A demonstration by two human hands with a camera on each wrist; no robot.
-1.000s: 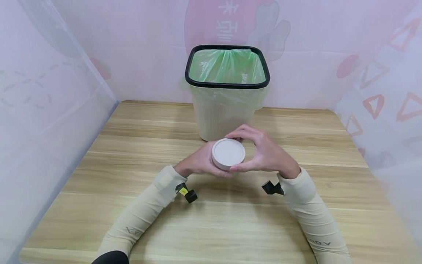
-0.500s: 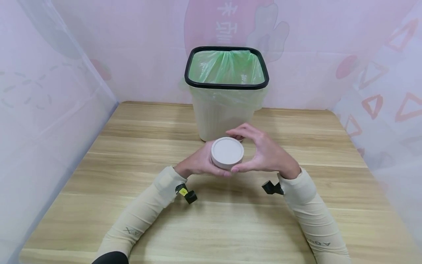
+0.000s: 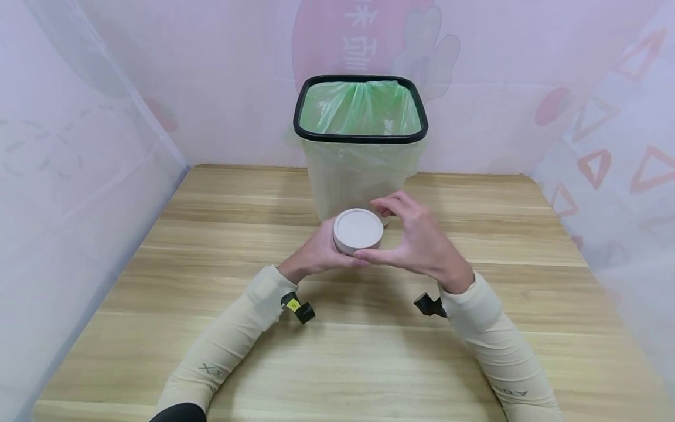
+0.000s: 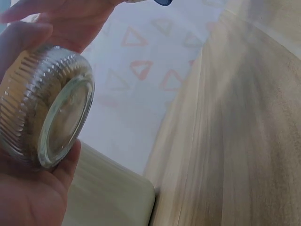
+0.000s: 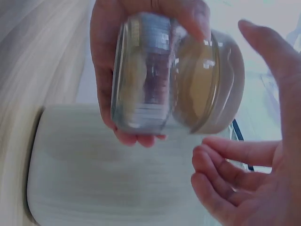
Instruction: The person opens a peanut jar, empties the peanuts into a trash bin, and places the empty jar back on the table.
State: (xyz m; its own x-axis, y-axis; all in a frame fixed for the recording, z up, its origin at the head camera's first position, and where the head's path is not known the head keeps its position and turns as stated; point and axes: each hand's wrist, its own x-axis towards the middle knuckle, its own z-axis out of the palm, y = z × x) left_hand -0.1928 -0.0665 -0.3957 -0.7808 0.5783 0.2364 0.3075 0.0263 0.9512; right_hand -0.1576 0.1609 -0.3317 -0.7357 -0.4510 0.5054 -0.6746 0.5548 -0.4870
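Observation:
A squat ribbed glass jar [image 4: 28,99] with a pale screw lid [image 3: 358,228] is held above the table. My left hand [image 3: 316,249] grips the glass body, its fingers wrapped round the side and base. Something tan or brown shows through the glass in both wrist views; blur hides its details. My right hand [image 3: 427,240] is beside the lid, thumb and fingers curved and spread. In the right wrist view a gap separates the right fingertips [image 5: 202,157] from the lid's edge, while in the head view the thumb overlaps the lid's near side.
Behind the hands stands a cream waste bin [image 3: 348,181] with a black rim [image 3: 364,139] and a green plastic liner [image 3: 364,111]. The wood-grain table [image 3: 337,363] is bounded by printed cloth walls [image 3: 237,88] at the back and sides.
Both hands and the jar have shifted slightly away toward the bin and a little left. The right hand's fingers have spread away from the lid's far edge.

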